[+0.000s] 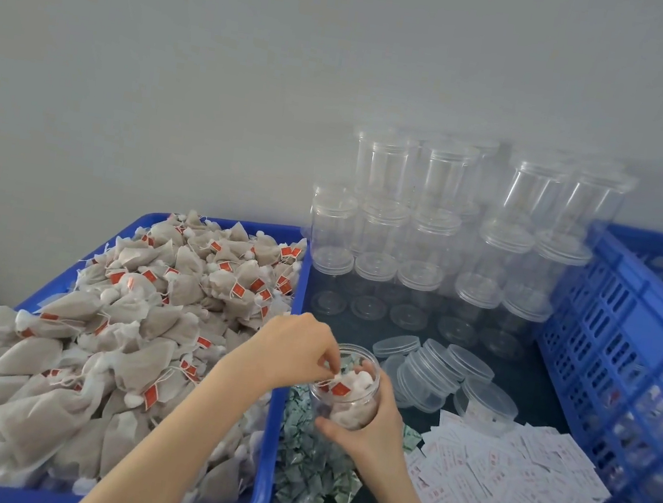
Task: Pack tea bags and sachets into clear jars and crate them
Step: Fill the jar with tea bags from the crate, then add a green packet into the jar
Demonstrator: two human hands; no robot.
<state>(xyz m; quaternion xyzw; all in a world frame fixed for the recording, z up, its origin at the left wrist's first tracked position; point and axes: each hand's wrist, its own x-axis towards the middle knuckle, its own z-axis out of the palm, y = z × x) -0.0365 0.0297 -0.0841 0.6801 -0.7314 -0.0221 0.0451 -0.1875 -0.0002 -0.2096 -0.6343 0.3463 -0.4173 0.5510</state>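
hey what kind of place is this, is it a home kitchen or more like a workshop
Probably a small packing workshop, not a kitchen: a blue bin heaped with tea bags, stacked empty clear jars, and a blue crate.

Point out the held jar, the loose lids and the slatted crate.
jar (346, 409), head view, clear side wall.
lids (438, 371), head view, top of the middle lid.
crate (624, 335), head view, near slatted wall.

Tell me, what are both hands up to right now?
Right hand grips the open clear jar. Left hand pinches a tea bag at its mouth. Jar nearly full. Nothing in the way.
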